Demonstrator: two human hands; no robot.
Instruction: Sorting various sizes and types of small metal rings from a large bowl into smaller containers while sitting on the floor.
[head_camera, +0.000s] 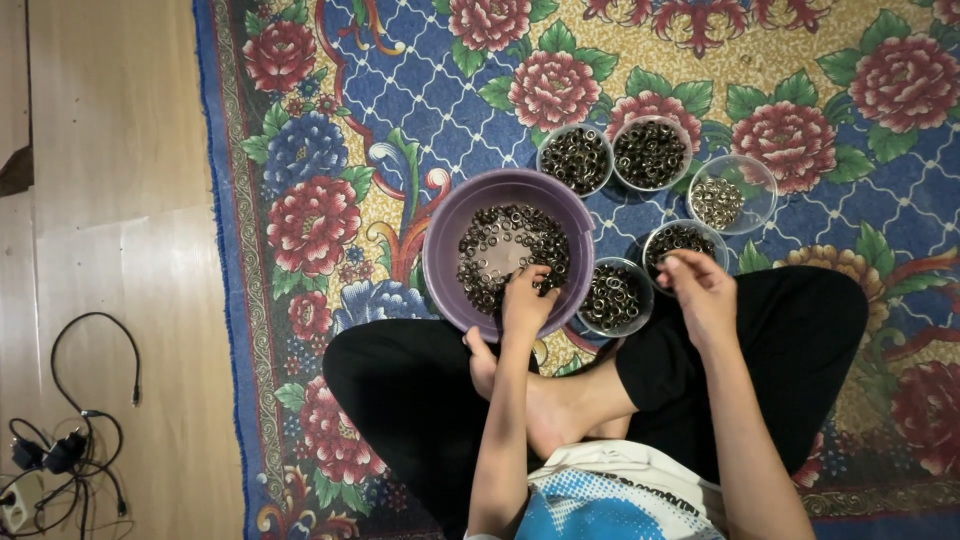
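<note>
A flowered rug (330, 150) covers the wooden floor (110, 200). My left hand (527, 297) pinches rings in the purple bowl (445, 235); beside the bowl, my right hand (700, 285) pinches something I cannot make out.

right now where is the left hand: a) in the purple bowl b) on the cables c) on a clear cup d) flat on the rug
a: the left hand reaches into the purple bowl among the small metal rings, while the right hand is over a clear cup.
</note>
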